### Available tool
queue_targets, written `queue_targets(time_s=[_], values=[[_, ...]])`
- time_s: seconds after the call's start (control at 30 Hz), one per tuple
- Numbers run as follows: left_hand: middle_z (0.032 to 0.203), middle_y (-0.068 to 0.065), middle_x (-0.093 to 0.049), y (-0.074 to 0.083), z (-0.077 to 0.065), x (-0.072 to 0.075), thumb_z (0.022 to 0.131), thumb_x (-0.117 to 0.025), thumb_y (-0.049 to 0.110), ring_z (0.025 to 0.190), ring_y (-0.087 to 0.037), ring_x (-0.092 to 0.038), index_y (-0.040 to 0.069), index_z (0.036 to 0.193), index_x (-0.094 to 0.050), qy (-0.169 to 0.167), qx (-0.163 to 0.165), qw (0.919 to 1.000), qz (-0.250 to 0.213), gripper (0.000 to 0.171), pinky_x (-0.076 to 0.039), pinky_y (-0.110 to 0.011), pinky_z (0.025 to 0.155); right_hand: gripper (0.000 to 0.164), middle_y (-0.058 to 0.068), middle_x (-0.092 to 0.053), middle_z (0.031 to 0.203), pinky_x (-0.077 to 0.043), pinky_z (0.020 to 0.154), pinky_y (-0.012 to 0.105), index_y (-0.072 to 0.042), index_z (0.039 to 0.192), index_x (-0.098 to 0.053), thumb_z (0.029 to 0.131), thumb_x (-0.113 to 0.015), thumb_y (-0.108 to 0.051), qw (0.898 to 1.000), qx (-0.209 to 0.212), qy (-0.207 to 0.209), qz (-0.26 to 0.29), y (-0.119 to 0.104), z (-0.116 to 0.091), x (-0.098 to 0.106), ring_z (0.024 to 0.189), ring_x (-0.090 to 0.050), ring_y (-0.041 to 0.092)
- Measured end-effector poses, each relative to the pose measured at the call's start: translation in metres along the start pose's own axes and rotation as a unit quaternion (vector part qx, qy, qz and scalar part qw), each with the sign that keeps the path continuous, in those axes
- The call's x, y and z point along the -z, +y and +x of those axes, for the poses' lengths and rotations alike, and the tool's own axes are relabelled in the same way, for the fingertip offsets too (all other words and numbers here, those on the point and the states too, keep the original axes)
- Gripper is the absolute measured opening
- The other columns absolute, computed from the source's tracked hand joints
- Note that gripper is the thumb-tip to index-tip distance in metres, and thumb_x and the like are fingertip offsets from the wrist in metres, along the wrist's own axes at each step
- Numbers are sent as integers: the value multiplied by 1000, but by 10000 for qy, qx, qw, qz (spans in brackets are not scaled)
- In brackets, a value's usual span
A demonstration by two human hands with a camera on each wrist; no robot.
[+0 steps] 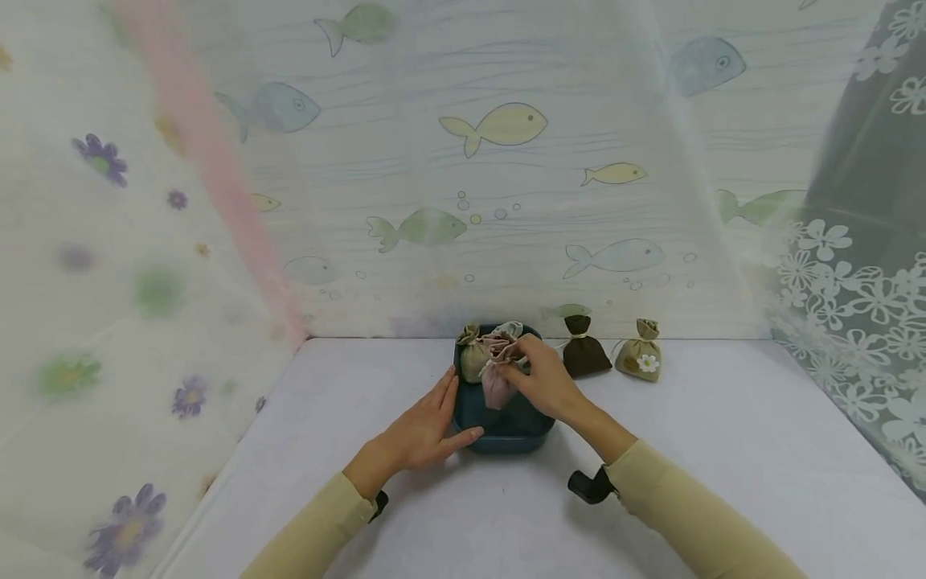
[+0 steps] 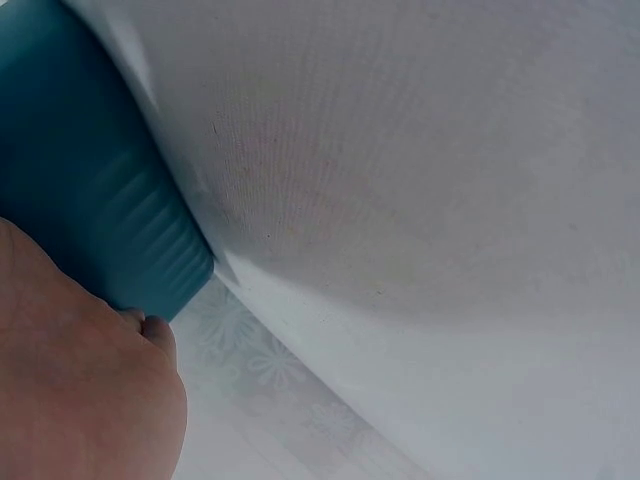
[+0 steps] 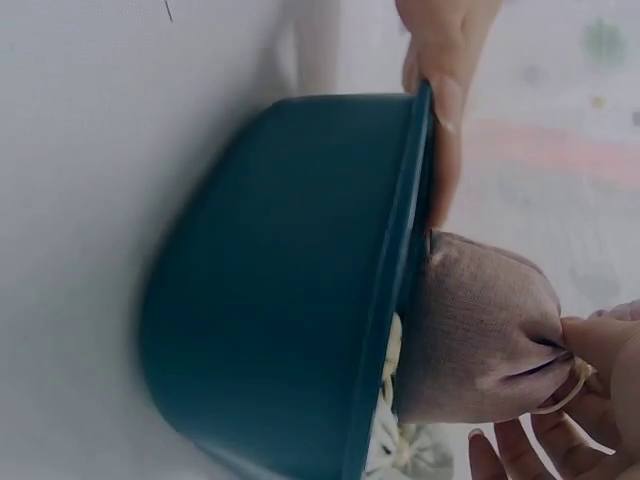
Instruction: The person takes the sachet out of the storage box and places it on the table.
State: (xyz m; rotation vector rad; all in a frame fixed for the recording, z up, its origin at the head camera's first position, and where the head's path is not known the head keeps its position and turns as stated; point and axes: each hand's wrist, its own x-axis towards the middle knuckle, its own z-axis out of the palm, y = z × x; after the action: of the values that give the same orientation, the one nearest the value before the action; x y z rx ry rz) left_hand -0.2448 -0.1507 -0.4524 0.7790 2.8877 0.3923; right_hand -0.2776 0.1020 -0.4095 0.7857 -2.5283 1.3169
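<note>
My right hand (image 1: 546, 376) pinches a dusty-pink drawstring pouch (image 1: 499, 386) by its gathered neck, over a dark teal basin (image 1: 506, 442). In the right wrist view the body of the pink pouch (image 3: 480, 330) hangs at the basin's rim. With fingers straight, my left hand (image 1: 427, 426) rests against the basin's left side, its thumb at the near rim. Inside the basin, towards the back, sit a tan pouch (image 1: 473, 362) and a whitish pouch (image 1: 512, 328), the latter partly hidden.
Right of the basin stand a dark brown pouch (image 1: 584, 354) and a tan pouch with a white flower (image 1: 640, 358). The white table (image 1: 687, 450) ends at a curtain printed with fish (image 1: 506, 125). A black wrist camera (image 1: 589, 486) juts from the right sleeve.
</note>
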Motion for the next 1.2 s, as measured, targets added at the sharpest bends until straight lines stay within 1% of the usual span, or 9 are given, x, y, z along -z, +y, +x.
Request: queue_targets(time_s=[0.23,0.47,0.6,0.73,0.8,0.9,1.03,1.2], values=[[172,-11,7,0,3,-3,96,-26,82,158,-25,-6,-1,163,-4,42,-48,10000,-17,109,-22,-45,124,10,5,-62,105,-53,84,45,-7,107,-68,98,-70,-10,9998,-1,50,-194,0,-9,18,96,-60,21],[172,-10,7,0,4,-2,96,-27,82,158,-23,-4,0,163,-5,62,-41,10000,2,108,-20,-44,125,8,6,-64,103,-52,86,47,-7,104,-68,97,-72,-10,9991,13,157,-404,2,-15,35,98,-61,23],[172,-10,8,1,2,-1,96,-27,82,158,-23,-4,0,164,-4,30,-18,10000,-35,109,-20,-44,125,6,5,-63,102,-53,80,44,-8,101,-68,98,-71,-12,9987,5,219,-454,5,-20,43,93,-61,21],[172,-10,8,2,0,0,96,-27,82,158,-23,-3,0,164,-3,1,-6,10000,-50,109,-20,-44,125,7,5,-61,99,-54,74,35,-7,100,-67,98,-71,-13,9987,-109,264,-430,10,-27,51,88,-62,21],[172,-11,7,2,0,0,96,-26,82,158,-23,-3,0,163,-4,12,-15,10000,-57,108,-19,-44,125,8,6,-61,99,-54,74,30,-6,101,-67,98,-71,-12,9985,-158,304,-422,14,-30,54,88,-63,21],[172,-11,7,2,-1,0,96,-26,82,158,-24,-4,0,163,-4,42,-35,10000,-46,108,-20,-44,125,8,7,-62,101,-54,76,29,-6,102,-68,97,-71,-11,9982,-166,384,-421,20,-36,59,90,-63,22],[172,-12,7,2,-1,0,97,-26,81,158,-24,-4,0,163,-4,48,-44,10000,-23,108,-20,-44,125,8,8,-64,104,-55,79,31,-5,104,-69,97,-72,-8,9974,-148,519,-474,29,-43,63,93,-64,22],[172,-11,8,2,-2,1,96,-26,81,158,-25,-4,-1,163,-4,35,-14,10000,-12,108,-20,-45,125,9,9,-65,102,-56,80,42,-3,103,-70,96,-73,-7,9963,-135,672,-516,35,-52,69,93,-63,25]])
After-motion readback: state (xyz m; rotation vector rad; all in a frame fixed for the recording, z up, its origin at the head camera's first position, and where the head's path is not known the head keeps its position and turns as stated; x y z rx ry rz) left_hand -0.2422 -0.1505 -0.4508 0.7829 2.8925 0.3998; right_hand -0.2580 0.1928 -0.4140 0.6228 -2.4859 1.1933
